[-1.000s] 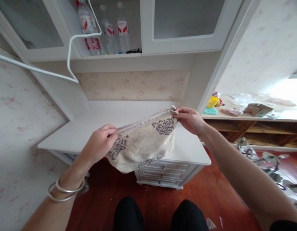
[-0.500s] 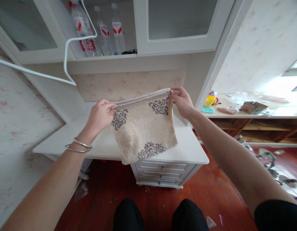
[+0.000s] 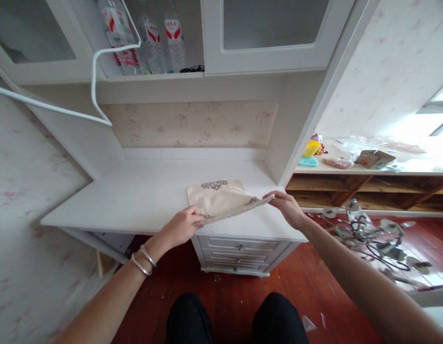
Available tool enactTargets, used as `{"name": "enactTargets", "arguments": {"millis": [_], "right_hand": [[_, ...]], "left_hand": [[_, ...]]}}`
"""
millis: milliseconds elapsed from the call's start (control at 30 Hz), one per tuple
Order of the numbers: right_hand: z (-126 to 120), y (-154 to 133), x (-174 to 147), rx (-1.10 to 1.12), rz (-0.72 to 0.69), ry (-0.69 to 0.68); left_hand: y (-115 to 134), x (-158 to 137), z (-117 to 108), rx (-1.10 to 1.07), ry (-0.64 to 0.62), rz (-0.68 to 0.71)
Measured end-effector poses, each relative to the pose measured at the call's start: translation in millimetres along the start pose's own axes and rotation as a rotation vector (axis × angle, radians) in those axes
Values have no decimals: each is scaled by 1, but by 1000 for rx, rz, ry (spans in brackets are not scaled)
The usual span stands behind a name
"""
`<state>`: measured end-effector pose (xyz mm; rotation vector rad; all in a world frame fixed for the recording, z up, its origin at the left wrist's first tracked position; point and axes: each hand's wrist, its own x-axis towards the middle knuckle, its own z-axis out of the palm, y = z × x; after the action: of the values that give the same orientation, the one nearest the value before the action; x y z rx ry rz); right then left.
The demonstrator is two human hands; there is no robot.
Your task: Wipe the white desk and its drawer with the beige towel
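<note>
A beige cloth (image 3: 221,199) with dark scroll patterns, folded double along its near edge, slopes down onto the white desk (image 3: 149,196). Its far part rests on the desktop while the near edge is held up a little. My left hand (image 3: 183,225), with two silver bangles at the wrist, pinches the near left corner. At the near right corner my right hand (image 3: 286,206) grips the same edge between thumb and fingers. The edge is stretched between both hands, higher at the right.
Overhead, a white cabinet (image 3: 267,59) holds several plastic bottles (image 3: 174,43). A white hanger (image 3: 94,71) juts in at upper left. Drawers (image 3: 239,248) sit under the desk. To the right are a cluttered low shelf (image 3: 336,184) and a chandelier (image 3: 379,243) on the red floor (image 3: 224,301).
Both hands have come down and nearer with the cloth. It hung upright before; now its far part lies on the desk with the held edge toward me.
</note>
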<state>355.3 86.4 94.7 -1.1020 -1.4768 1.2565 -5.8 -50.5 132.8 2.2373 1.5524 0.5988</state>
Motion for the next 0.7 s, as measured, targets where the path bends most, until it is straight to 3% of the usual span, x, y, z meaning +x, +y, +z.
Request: {"name": "enactTargets", "arguments": {"millis": [67, 133, 367, 533, 633, 700], "right_hand": [[-7, 30, -18, -39, 88, -15], [-14, 46, -32, -33, 145, -37], [-30, 27, -41, 5, 159, -56], [-13, 11, 0, 16, 186, -19], [5, 9, 44, -105, 164, -1], [17, 9, 75, -307, 131, 47]], "left_hand": [[-2, -10, 27, -88, -81, -20], [2, -18, 39, -169, -112, -20], [21, -19, 14, -397, -163, -73], [-3, 26, 3, -195, -7, 8], [-27, 66, -1, 2, 94, -64], [-44, 89, 0, 144, 158, -153]]}}
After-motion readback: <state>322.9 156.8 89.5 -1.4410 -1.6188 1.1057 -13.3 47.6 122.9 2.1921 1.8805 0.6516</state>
